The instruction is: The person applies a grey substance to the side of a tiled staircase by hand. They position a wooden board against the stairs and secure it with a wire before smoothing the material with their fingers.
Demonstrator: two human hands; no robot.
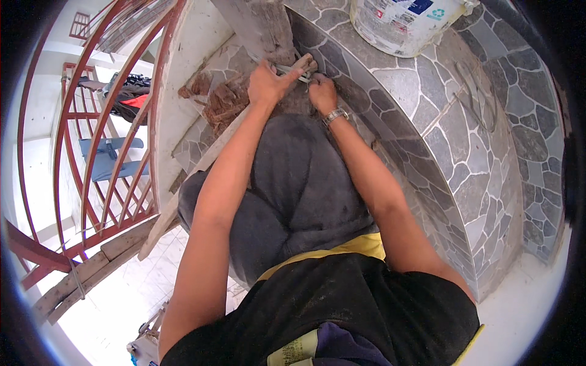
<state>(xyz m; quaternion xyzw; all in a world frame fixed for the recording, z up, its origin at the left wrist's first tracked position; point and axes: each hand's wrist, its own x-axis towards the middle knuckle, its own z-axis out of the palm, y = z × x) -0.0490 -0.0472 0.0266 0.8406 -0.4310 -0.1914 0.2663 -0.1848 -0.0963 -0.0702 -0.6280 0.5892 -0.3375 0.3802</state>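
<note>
Beyond my knees, at the foot of a weathered wooden post (264,33), both hands work close together. A thin, pale cord-like strip (284,69) runs across the base of the post. My left hand (268,85) is closed on the strip, its thumb and a finger stretched toward the right. Just right of it, my right hand (321,94) is curled in a pinch at the strip's right end, a metal watch (336,115) on its wrist. The fingertips are partly hidden, and I cannot tell whether the strip is knotted.
Crumpled brown fibrous material (226,107) lies left of my left hand. A stone-patterned ledge (452,158) curves along the right, bearing a stained white bucket (397,30) and a loop of cord (479,97). Red metal railings (91,146) and a wooden plank (116,256) stand left.
</note>
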